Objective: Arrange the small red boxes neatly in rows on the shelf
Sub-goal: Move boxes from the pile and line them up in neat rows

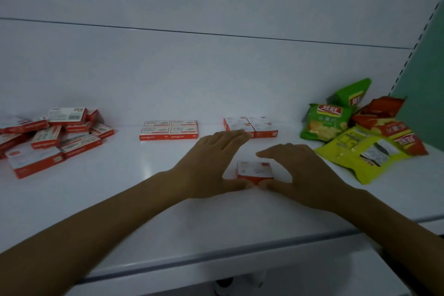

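One small red box point(255, 169) on the shelf point(168, 211), near the four-box block point(260, 126), framed by our left hand point(211, 163) and right hand point(305, 170), both spread, thumbs at its near face; risk, we judge: uneven pushing skews it or jostles that block.

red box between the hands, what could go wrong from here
1. The left hand has its fingertips at the back block of four boxes; pushing the red box forward could knock that block askew.
2. Both thumbs meet at its front edge, so it may twist and land crooked.
3. The right hand is close to the yellow snack bag and might drag it.
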Demonstrator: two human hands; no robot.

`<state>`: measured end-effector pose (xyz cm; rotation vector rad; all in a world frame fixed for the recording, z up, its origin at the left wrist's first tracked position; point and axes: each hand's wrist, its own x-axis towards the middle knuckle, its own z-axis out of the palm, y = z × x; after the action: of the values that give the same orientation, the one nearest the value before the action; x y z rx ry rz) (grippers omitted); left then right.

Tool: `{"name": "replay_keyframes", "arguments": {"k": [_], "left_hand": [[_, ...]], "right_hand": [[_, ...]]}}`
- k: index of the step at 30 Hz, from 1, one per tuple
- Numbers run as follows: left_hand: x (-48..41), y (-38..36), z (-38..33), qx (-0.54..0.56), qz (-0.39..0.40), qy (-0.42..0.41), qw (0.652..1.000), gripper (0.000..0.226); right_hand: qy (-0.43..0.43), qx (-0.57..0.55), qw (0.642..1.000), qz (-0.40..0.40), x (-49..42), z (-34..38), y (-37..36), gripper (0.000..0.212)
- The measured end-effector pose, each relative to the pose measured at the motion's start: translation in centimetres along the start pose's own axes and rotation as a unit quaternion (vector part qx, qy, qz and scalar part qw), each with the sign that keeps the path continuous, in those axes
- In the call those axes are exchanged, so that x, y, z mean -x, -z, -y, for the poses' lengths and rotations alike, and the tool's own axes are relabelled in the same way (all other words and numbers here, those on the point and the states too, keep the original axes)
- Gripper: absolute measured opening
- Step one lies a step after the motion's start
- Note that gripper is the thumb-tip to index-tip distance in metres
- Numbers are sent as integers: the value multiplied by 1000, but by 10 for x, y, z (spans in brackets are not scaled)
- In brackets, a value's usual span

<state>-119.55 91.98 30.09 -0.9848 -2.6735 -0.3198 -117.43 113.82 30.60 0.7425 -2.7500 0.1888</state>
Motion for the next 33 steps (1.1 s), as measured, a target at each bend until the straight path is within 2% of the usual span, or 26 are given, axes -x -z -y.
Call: {"name": "replay_keyframes", "arguments": {"k": [4, 6, 10, 19, 25, 28, 33], "left_hand": [[-8, -18, -1, 23, 25, 31, 999, 98], [-4, -26, 3, 51, 5, 28, 998, 97], [0, -30, 7, 101, -18, 58, 993, 88], [2, -28, 12, 84, -38, 76, 993, 83], [0, -27, 17, 78, -41, 79, 993, 80], [0, -27, 20, 73, -39, 74, 994, 81], [-1, -32, 23, 86, -28, 77, 993, 84]], "right_hand": [[67, 22, 997, -3, 10, 0, -2, 45], [82, 36, 996, 0, 10, 0, -5, 48], [42, 58, 997, 21, -7, -12, -5, 49], [-10, 46, 998, 43, -54, -30, -23, 39], [-27, -9, 999, 24, -61, -32, -44, 50], [-21, 4, 1000, 6, -64, -35, -48, 56], [-35, -6, 999, -7, -64, -36, -49, 51]]}}
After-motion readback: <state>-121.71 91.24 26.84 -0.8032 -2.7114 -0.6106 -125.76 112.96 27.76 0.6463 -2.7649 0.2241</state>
